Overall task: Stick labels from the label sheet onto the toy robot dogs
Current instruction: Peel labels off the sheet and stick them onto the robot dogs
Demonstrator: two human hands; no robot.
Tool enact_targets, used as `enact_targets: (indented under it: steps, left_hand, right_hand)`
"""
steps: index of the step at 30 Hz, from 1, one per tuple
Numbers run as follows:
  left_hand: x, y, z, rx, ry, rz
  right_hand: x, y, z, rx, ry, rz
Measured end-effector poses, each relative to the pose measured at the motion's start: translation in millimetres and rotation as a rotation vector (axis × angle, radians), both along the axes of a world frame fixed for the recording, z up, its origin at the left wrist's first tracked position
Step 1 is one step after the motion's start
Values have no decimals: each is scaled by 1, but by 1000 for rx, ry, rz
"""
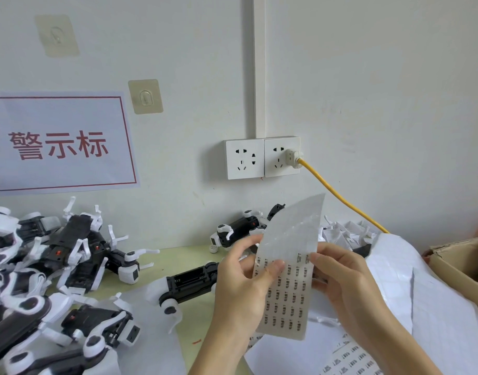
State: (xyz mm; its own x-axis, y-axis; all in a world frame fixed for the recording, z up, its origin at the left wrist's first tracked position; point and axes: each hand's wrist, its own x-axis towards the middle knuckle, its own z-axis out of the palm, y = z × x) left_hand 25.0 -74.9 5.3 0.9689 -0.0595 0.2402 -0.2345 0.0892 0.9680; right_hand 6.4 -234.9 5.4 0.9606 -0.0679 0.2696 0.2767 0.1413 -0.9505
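The pale green surface (178, 255) carries the work, and the biggest mass on it is the heap of toy robot dogs (56, 266) at 9 o'clock, lying on their backs and sides, probably so their undersides are easy to reach. At 3 o'clock spreads a drift of spent white backing sheets (421, 307), dumped there out of the way, with a cardboard box (454, 263) beyond it.

1 dog (192, 285) lies belly up just left of the hands, its battery bay showing; I judge it the next to be labelled, parked within reach.

The label sheet (289, 272) is held upright at centre, between both hands, so its printed rows face the person. Its upper half looks already stripped; labels remain on the lower half.

The left hand (240, 282) has a grasping grip on the sheet's left edge, thumb on the face. The right hand (338, 272) pinches the right edge, steadying it for peeling.
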Motion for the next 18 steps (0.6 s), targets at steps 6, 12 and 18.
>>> enact_targets:
  steps: [6,12,18]
  left_hand:
    - [-1,1,0,40,-109,-8]
    - [1,-2,-6,355,-421,411]
    - [-4,-14,-10,293,-444,135]
  right_hand:
    - [1,-7,1,-98,55,-131]
    - [5,-12,1,206,45,-443]
    - [8,6,2,623,77,-270]
